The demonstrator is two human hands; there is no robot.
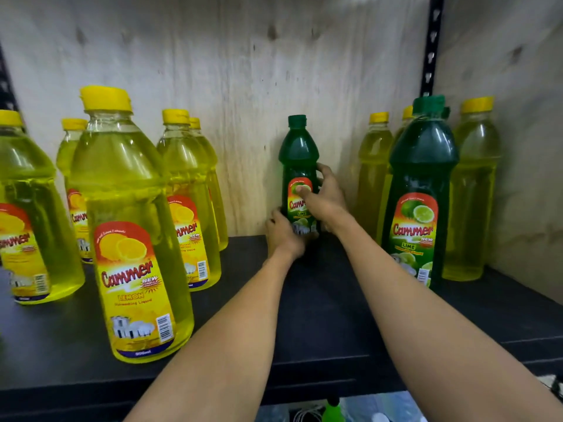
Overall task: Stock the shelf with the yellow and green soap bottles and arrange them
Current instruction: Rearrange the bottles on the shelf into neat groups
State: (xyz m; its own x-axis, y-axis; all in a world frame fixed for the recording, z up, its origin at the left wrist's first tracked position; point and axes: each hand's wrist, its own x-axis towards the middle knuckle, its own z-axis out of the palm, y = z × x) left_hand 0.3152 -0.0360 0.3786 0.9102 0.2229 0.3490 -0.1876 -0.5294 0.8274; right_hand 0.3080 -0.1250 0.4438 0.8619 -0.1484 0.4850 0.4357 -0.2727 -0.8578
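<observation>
I am holding a green lime soap bottle (299, 175) upright at the back edge of the black shelf (320, 315), against the plywood back panel (243, 71). My left hand (283, 236) is cupping its base and my right hand (323, 199) is wrapping its labelled waist, thumb across the label. Full of liquid, it is likely feeling heavy and bottom-weighted, the smooth plastic a little slick, so the waist and base seem the safest holds. Yellow lemon bottles (134, 239) are crowding the shelf's left end; a bigger green bottle (420, 193) and more yellow ones (475, 193) are filling the right corner, leaving me a clear middle lane.
</observation>
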